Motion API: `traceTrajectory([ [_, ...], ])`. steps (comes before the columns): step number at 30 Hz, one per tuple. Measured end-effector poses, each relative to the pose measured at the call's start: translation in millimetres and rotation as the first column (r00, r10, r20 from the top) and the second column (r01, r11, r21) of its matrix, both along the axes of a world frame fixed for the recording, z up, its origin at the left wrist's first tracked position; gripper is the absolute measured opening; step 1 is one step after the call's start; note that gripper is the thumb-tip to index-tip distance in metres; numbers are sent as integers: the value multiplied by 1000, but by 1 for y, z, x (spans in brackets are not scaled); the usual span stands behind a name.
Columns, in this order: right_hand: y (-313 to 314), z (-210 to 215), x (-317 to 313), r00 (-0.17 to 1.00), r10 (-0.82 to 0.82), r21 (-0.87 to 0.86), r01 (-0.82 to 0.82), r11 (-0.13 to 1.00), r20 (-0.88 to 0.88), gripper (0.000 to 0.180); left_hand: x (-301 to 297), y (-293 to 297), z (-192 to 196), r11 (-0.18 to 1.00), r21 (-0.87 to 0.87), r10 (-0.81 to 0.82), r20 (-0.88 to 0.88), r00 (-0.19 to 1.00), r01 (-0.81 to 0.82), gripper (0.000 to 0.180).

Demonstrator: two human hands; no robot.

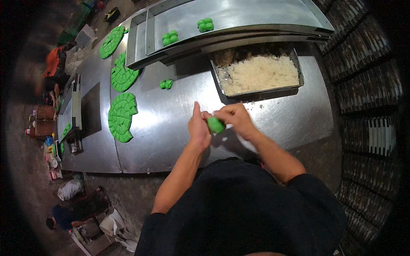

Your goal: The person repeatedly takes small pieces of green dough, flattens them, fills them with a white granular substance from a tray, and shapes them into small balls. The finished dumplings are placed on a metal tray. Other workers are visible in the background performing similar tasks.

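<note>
Over the near part of the steel table, a lump of green dough (216,125) is between my two hands. My left hand (199,129) cups it from the left, with the thumb pointing up. On its other side my right hand (237,121) has its fingers curled against the dough, somewhat blurred. A small cut piece of green dough (166,84) lies on the table beyond my left hand. Past my right hand stands a metal pan (300,70) of pale, crumbly filling (258,74).
Scored green dough slabs (122,117) lie in a row at the left. A raised metal tray (252,16) along the far side holds clusters of green balls (205,24). Dark racks (363,85) stand at the right; another person (72,213) is at the lower left.
</note>
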State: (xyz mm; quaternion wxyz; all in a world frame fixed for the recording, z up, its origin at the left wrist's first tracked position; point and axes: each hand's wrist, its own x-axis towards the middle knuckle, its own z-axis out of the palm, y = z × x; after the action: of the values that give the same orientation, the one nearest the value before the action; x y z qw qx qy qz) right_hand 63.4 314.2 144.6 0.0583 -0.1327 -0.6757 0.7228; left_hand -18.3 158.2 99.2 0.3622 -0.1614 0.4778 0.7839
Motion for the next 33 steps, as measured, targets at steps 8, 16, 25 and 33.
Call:
traceTrajectory([
  [8,188,-66,-71,977,-83,978,-186,94,194,24,5,6,5,913,-252,-338,-26,941,321,39],
  [16,199,-83,-70,998,-65,970,27,242,-11,20,4,41,38,896,-296,-392,-176,903,331,30],
  [25,138,-18,-44,965,-140,-603,249,758,223,19,-48,149,44,941,-164,-323,-187,928,295,45],
  [33,127,-26,-23,912,-281,697,410,588,-299,25,-46,179,30,974,-119,-206,-123,971,191,24],
])
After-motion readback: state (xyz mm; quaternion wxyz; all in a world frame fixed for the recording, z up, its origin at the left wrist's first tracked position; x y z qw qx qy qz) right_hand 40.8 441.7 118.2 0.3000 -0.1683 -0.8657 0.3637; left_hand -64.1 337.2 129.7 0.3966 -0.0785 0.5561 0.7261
